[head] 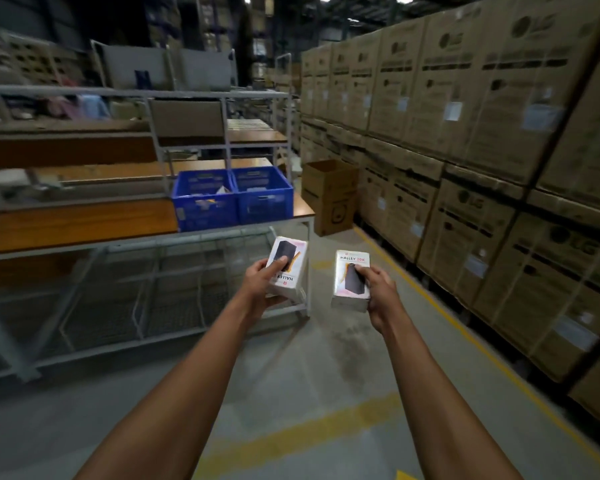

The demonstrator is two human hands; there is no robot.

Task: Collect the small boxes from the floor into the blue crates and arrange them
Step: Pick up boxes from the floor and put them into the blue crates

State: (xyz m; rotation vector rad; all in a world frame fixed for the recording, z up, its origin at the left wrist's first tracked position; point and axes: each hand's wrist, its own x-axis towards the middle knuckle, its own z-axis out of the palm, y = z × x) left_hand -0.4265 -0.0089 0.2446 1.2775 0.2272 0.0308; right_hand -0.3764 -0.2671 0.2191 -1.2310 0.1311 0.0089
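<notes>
- Nearest, two bare forearms stretched forward over grey concrete floor (pixel 291 368) painted with yellow lines.
- Left hand (pixel 262 284) curled round a small white shrink-wrapped box (pixel 288 268) printed with a dark device picture, thumb on its top face, lettering upside down; held in the air just in front of the table's corner leg.
- Right hand (pixel 378 289) gripping a second small white shrink-wrapped box (pixel 350 280) marked "HALLEY 20K", thumb on the front, fingers hidden behind; held upright, near the first box but apart from it.
- Beyond, long wood-topped table with a pale metal frame (pixel 84 226), wire-mesh shelf beneath.
- On the table's near end, two blue slotted plastic crates (pixel 232 199) side by side, touching; a few blurred items inside the left one.
- Right of the table, open brown cardboard carton (pixel 329 195) standing on the floor.
- Along the right side, tall stacked wall of large brown cardboard cartons (pixel 465 133) bearing white labels.
- Farther back, dim blurred racking and ceiling lights.
</notes>
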